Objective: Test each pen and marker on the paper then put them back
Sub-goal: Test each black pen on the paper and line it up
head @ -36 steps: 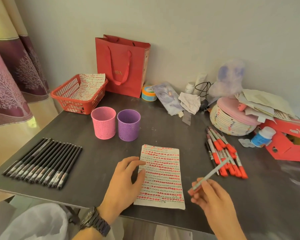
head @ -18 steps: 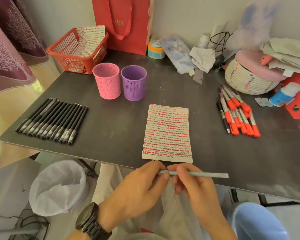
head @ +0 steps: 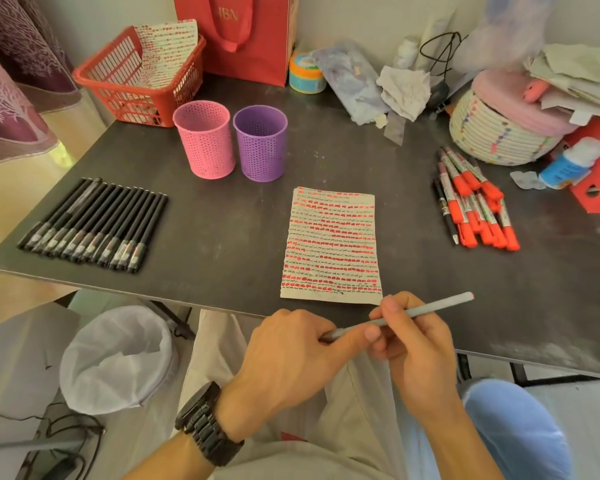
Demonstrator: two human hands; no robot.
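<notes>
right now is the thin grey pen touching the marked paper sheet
No: the left hand and right hand hold the thin grey pen clear of the marked paper sheet.

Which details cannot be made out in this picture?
Head view:
- One end of the pen hidden by the left hand; cap on or off unclear.
- Red bag: top cut off by the upper edge.
- Writing on the paper: too small to read.
- Labels on the markers: too small.

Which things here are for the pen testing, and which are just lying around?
For the job: thin grey pen, scribbled white paper sheet, row of black pens, pile of orange-capped markers; probably the pink mesh cup and purple mesh cup.
Lying about: red paper bag, red plastic basket, round woven basket, blue-and-white bottle.
</notes>
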